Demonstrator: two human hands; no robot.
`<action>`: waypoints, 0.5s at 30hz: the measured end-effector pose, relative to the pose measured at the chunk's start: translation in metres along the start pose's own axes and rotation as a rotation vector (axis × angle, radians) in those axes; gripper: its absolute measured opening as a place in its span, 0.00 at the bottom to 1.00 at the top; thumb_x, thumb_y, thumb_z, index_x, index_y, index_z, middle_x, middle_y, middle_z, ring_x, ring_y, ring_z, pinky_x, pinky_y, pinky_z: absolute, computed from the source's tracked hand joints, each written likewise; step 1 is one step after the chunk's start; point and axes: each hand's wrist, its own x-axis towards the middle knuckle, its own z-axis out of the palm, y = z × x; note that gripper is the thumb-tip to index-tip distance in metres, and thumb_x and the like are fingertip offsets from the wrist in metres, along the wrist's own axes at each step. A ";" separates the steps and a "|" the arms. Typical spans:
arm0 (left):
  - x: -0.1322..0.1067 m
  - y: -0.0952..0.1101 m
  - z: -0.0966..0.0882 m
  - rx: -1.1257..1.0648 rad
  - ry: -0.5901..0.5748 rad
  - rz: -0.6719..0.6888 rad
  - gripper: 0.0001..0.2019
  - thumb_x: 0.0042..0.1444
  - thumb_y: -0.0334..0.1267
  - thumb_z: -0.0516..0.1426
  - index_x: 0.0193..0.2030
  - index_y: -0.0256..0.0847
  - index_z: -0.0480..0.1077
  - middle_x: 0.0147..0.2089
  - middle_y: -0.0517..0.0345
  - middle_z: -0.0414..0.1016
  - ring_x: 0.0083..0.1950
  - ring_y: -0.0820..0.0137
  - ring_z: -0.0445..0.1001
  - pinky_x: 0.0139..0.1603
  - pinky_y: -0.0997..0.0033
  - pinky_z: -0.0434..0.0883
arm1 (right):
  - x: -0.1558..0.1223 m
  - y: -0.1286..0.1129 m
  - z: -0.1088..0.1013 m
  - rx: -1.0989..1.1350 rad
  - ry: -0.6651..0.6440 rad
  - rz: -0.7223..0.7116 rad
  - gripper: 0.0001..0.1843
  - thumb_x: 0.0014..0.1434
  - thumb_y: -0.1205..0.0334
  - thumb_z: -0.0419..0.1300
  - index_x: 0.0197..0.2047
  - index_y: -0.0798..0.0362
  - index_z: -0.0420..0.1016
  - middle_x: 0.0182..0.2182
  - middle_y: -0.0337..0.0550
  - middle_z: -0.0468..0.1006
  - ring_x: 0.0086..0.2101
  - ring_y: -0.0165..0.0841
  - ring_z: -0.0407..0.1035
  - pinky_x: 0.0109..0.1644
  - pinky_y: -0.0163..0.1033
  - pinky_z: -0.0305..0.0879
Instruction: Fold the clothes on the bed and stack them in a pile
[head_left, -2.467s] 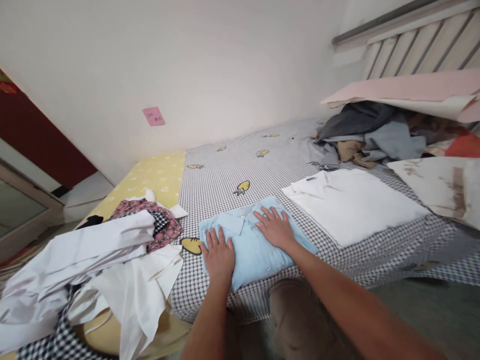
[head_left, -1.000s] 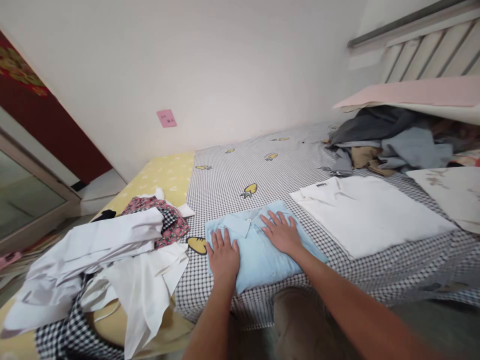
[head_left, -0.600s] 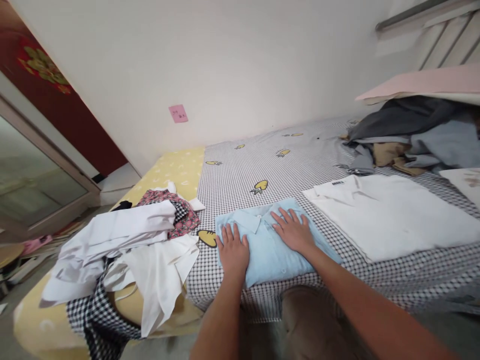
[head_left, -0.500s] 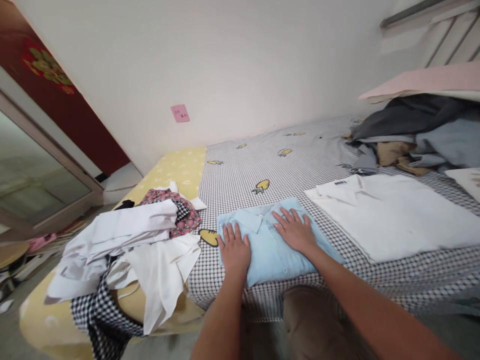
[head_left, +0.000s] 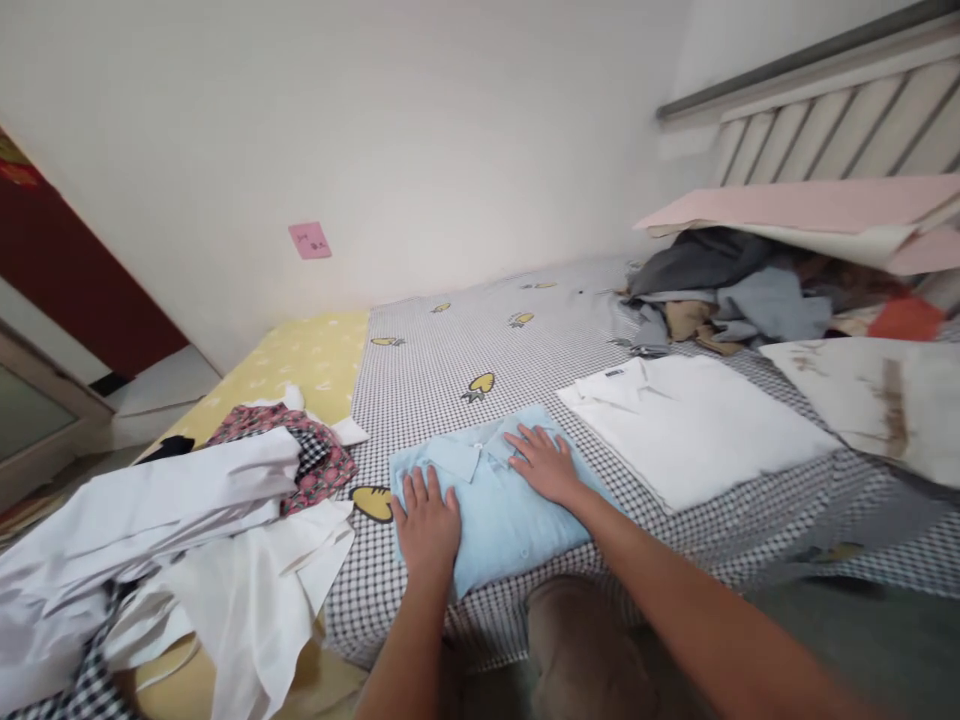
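Note:
A light blue collared shirt (head_left: 499, 515) lies folded into a rough rectangle on the checked bedsheet (head_left: 431, 390), its collar towards the wall. My left hand (head_left: 429, 520) rests flat on the shirt's left edge, fingers apart. On the upper right part, just beside the collar, my right hand (head_left: 546, 464) lies palm down with spread fingers. Neither hand grips the cloth. To the right, a white collared shirt (head_left: 697, 430) lies folded flat, with a dark label at its neck.
White garments (head_left: 240, 590) and a red patterned cloth (head_left: 319, 470) are heaped on the left. Grey and brown clothes (head_left: 772, 300) pile up at the back right under a pink sheet (head_left: 810, 205). A stained white cloth (head_left: 862, 390) lies on the right. Behind the bed stands a wall (head_left: 450, 140).
The view has turned to the right, so more of the right-hand pile and stained cloth shows. Both hands stay flat on the blue shirt in much the same places.

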 end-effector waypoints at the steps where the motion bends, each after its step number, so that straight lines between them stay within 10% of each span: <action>1: 0.000 0.000 -0.001 0.005 0.006 0.005 0.28 0.69 0.44 0.44 0.71 0.34 0.61 0.73 0.40 0.61 0.74 0.49 0.58 0.72 0.39 0.55 | -0.005 0.002 -0.005 0.006 0.014 -0.001 0.29 0.71 0.50 0.46 0.74 0.37 0.55 0.74 0.41 0.52 0.71 0.48 0.46 0.70 0.65 0.42; 7: 0.001 -0.002 0.002 0.006 0.055 0.032 0.28 0.69 0.43 0.43 0.70 0.31 0.61 0.72 0.37 0.61 0.74 0.47 0.58 0.72 0.37 0.54 | -0.060 0.033 -0.002 -0.096 0.160 -0.120 0.28 0.71 0.53 0.48 0.72 0.34 0.58 0.73 0.39 0.56 0.71 0.48 0.46 0.71 0.67 0.38; 15: 0.006 -0.003 0.002 -0.126 -0.006 0.010 0.30 0.67 0.45 0.45 0.70 0.30 0.61 0.73 0.35 0.60 0.75 0.45 0.56 0.73 0.34 0.49 | -0.140 0.088 0.042 0.109 0.354 0.137 0.27 0.69 0.56 0.46 0.70 0.38 0.64 0.70 0.42 0.62 0.70 0.48 0.51 0.69 0.65 0.50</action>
